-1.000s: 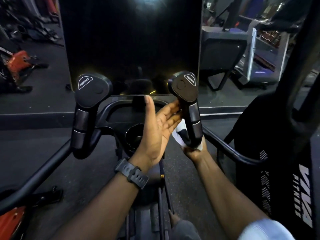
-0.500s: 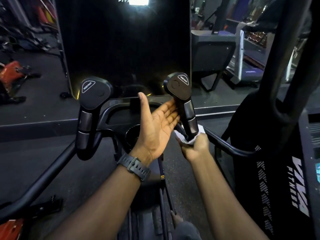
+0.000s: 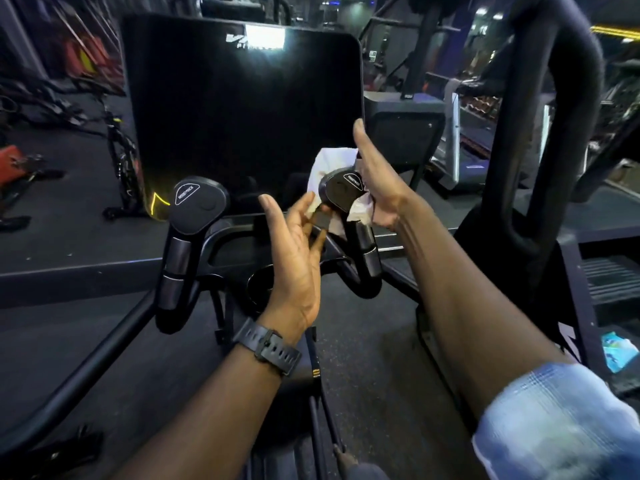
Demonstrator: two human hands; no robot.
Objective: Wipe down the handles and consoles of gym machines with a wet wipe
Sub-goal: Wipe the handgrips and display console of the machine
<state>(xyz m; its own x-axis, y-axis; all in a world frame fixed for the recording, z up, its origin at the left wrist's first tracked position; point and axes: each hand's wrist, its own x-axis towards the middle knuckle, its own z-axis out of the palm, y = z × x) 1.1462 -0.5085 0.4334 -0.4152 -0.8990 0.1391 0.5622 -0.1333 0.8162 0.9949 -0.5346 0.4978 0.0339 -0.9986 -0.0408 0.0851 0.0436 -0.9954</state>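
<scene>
A: Left hand [image 3: 294,251]?
B: Spread wide, palm up, holding nothing, at seven o'clock of the right handle's knob [image 3: 341,192].
A: And the wet wipe [image 3: 325,164]?
B: Draped behind that knob, pressed there by the right hand [image 3: 377,188].

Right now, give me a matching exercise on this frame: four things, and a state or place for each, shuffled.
Things:
1. white wet wipe
2. left hand
3. round black left handle knob
4. large dark console screen

States or places:
A. uncovered, no hand on it
B. wrapped behind the round black right handle knob
C. rises behind both handles, unlit apart from glare
D. open, palm facing right, black watch on its wrist

Pairs: 1-B, 2-D, 3-A, 4-C. The right hand presses the wipe to the knob.
</scene>
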